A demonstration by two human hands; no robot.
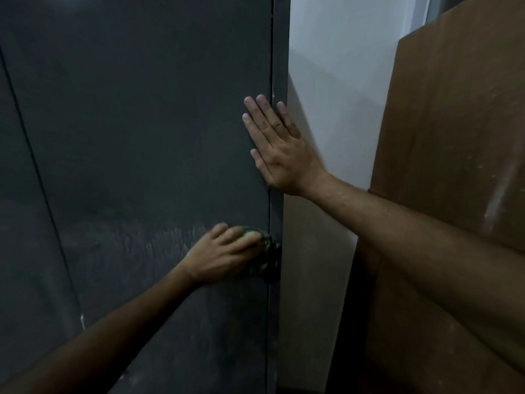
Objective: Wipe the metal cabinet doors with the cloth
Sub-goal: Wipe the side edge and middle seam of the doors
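Low on the matte dark metal door (142, 123), left hand (224, 254) gripping a wadded greenish cloth (257, 251); right hand (279, 146) flat, fingers straight

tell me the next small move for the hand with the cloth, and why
Probably sweep the left hand and cloth back leftward across the door: it sits at the door's right edge, wipe streaks lie just left, and the right hand presses flat above, steadying it.

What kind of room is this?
Probably a storeroom or a back corner indoors. There is a tall dark metal cabinet door, a plain white wall beside it, and big brown boards leaning there. It is too dim to say more.
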